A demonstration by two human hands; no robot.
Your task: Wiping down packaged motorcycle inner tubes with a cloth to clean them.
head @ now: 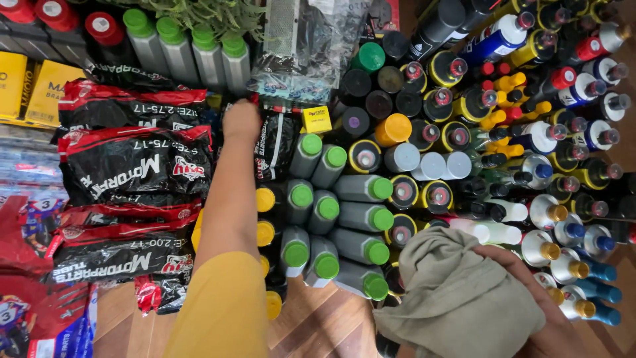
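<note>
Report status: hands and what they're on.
Left hand reaching among black packets, grip hidden. Right hand holds cloth. Green-capped bottles between.

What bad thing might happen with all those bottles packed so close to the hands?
The left hand reaches deep among the black and red packets and the grey bottles with green caps; the forearm passes right beside them, so it might knock some loose. The right hand holds a greyish cloth next to the small silver bottles, and a wide sweep could tip those too.
</note>
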